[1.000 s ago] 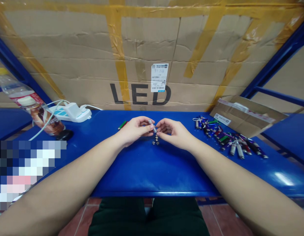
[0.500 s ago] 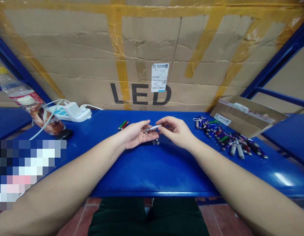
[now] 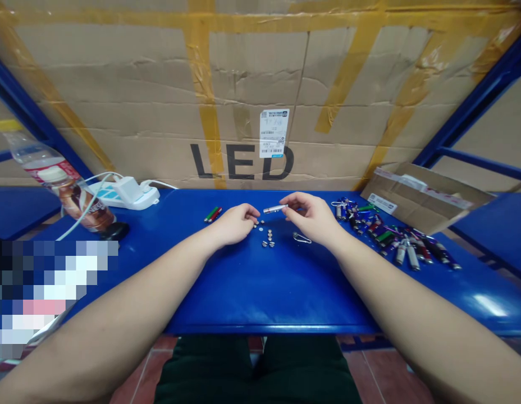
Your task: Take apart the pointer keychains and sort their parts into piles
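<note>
Forearms [image 3: 159, 289] forward, left hand [image 3: 237, 225] curled, right hand [image 3: 307, 216] pinching silver tube [image 3: 274, 209]

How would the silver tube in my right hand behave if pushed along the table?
The silver tube might roll, since it looks round. It's probably stiff, showing no sag, and likely light, as your right hand grips just one end.

Workshop, small-parts bench type: blue tabletop [image 3: 277, 292] between blue frame bars [image 3: 479, 92]; taped carton [image 3: 159, 84] marked LED, far; power strip [image 3: 151, 197], far left; heaped small cylinders [image 3: 384, 238], right; loose round parts [image 3: 269, 235], centre.
</note>
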Demonstrator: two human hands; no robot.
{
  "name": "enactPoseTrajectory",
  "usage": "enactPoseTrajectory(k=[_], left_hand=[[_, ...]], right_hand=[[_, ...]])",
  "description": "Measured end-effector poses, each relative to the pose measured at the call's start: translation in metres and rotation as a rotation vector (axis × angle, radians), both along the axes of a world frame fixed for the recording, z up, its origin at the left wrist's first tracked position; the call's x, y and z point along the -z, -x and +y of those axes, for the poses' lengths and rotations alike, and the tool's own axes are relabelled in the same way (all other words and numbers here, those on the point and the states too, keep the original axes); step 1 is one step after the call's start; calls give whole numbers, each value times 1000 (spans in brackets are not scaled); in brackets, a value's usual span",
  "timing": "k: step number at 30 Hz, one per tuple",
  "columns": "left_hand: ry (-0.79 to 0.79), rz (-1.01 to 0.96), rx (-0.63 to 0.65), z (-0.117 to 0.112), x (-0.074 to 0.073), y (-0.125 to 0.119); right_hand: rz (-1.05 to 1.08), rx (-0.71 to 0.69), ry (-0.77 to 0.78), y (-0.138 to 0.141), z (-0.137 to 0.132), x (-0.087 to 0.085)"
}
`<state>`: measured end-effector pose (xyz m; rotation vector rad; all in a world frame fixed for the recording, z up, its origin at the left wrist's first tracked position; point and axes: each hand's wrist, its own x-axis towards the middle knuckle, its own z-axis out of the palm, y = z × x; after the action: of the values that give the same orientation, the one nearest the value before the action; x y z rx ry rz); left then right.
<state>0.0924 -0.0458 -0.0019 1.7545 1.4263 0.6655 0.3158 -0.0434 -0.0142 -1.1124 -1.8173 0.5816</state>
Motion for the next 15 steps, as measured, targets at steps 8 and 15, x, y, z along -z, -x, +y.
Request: enactPoseTrajectory(k=[8, 15], left_hand=[[-446, 358, 182, 13, 7, -4], [-398, 337, 200, 17, 16, -5]], right_hand=[[-97, 25, 5, -1, 1, -1], [-121, 67, 20, -8, 7, -1]])
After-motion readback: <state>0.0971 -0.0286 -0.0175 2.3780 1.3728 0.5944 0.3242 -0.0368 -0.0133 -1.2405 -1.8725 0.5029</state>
